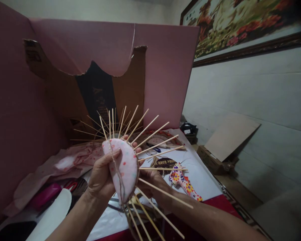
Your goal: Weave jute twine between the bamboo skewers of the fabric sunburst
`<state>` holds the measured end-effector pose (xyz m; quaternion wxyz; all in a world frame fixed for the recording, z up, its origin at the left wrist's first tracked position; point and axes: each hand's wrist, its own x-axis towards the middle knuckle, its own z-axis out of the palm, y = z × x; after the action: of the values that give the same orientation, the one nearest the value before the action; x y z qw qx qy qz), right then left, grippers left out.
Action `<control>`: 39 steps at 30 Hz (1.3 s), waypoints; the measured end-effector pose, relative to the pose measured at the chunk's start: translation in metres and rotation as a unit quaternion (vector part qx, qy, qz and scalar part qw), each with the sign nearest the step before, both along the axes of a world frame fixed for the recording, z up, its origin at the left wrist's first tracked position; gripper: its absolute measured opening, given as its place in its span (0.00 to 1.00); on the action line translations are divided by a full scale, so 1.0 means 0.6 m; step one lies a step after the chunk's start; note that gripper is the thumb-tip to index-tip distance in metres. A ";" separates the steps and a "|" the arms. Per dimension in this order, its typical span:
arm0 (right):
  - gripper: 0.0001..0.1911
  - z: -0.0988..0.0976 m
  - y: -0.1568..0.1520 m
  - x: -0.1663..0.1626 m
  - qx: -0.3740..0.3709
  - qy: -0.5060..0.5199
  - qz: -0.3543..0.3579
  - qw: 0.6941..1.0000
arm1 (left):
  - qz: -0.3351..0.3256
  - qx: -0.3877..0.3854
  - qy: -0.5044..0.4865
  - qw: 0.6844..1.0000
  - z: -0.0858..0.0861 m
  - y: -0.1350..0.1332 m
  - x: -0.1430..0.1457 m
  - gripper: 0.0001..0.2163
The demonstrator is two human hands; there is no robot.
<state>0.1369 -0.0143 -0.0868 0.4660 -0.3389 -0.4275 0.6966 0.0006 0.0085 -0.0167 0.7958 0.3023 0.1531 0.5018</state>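
My left hand [102, 177] grips a half-round, fabric-covered piece [125, 167], pale pink with red and blue spots. The thumb presses on its face, and fingertips show behind the curved edge. Thin wooden sticks [150, 124] fan outward from that edge. A brown twine [116, 170] runs along the straight side and hangs below. My right hand [157, 187] is behind the lower right sticks, close to the piece's edge; its fingers are mostly hidden. Beyond the piece, more thin sticks [86, 134] spread from something partly covered.
A pink board screen [165, 73] with torn cardboard [130, 87] stands behind the table. Pink cloth [82, 157], a magenta object [46, 195] and a white curved piece [52, 214] lie left. Right are a flowered fabric shape [185, 184] and a dark printed cardboard piece [163, 162].
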 end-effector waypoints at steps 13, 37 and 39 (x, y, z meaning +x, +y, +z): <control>0.26 0.009 0.000 0.003 0.017 -0.007 -0.021 1.000 | -0.009 -0.034 -0.004 0.999 -0.005 0.006 -0.008 0.25; 0.15 0.075 -0.014 0.118 0.225 -0.068 -0.141 0.962 | 0.009 0.042 -0.013 0.999 -0.013 0.023 -0.024 0.21; 0.15 0.086 -0.020 0.126 0.239 -0.068 -0.125 0.961 | 0.010 0.038 -0.011 0.999 -0.014 0.025 -0.022 0.20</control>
<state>0.2125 -0.0265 -0.0353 0.5870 -0.3149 -0.5660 0.4857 -0.0128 0.0238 -0.0250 0.7802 0.3251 0.1287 0.5187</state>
